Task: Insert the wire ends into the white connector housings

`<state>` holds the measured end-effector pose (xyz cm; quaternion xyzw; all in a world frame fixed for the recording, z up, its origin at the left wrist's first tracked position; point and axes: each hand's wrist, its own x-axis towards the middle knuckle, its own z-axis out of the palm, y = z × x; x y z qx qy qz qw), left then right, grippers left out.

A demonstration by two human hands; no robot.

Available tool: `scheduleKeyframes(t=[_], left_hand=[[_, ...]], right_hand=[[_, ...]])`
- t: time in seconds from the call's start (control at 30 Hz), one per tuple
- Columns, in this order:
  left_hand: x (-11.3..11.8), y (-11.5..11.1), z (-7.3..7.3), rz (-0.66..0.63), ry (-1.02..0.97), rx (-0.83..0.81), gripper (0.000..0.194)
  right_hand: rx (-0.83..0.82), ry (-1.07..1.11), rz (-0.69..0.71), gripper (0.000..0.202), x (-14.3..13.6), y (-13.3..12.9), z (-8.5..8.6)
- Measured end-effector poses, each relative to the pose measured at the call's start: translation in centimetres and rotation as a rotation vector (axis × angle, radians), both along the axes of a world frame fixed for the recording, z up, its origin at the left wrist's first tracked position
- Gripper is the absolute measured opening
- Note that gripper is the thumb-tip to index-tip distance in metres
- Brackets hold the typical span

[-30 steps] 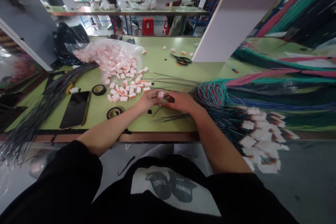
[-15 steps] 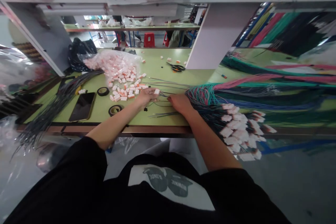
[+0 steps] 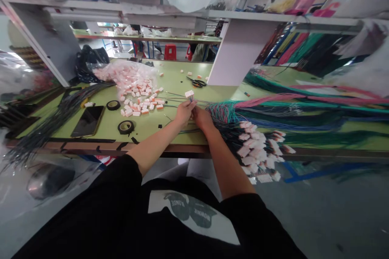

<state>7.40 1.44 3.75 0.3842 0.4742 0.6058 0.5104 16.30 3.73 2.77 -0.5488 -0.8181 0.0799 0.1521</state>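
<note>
A white connector (image 3: 189, 94) stands up just above my hands, with thin wires running down from it. My left hand (image 3: 183, 114) is closed on those wires right below the connector. Close against it, my right hand (image 3: 203, 119) is closed too, its fingertips on the same wires; its grip is partly hidden. Loose wires (image 3: 176, 99) stretch over the table beyond both hands. To the right lies a wire bundle (image 3: 223, 112), with a cluster of white connectors (image 3: 253, 145) hanging near the table edge. Loose white and orange connectors (image 3: 141, 99) are heaped to the left.
Black-handled scissors (image 3: 198, 82) lie behind my hands. Two tape rolls (image 3: 125, 127) and a phone (image 3: 88, 121) are on the left, beside dark wires (image 3: 65, 109). A shelf upright (image 3: 229, 56) rises at the back. Long coloured wires (image 3: 304, 101) cover the right side.
My left hand has moved from the connector's side to the wires beneath it, meeting my right hand. The connector now points upward, away from me. The view has shifted slightly right.
</note>
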Motion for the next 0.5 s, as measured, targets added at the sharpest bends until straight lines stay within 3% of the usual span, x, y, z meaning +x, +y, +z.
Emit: scheduleKeyframes(t=[0.17,0.33,0.43,0.5], left_hand=[[-1.1,0.8,0.6,-0.114,0.015,0.020,0.021],[-1.1,0.7,0.8,-0.310,0.220,0.106,0.029],[-0.6,0.6,0.5,-0.425,0.315,0.099,0.026],[-0.2,0.5,0.2,-0.431,0.337,0.104,0.016]], right_hand=[[-0.088,0.558,0.135,0.031,2.0,0.9,-0.6],[-0.081,1.036,-0.006,0.045,3.6,1.5,-0.2],[-0.023,1.014,-0.010,0.045,3.6,1.3,0.1],[0.019,0.836,0.010,0.044,3.5,1.2,0.1]])
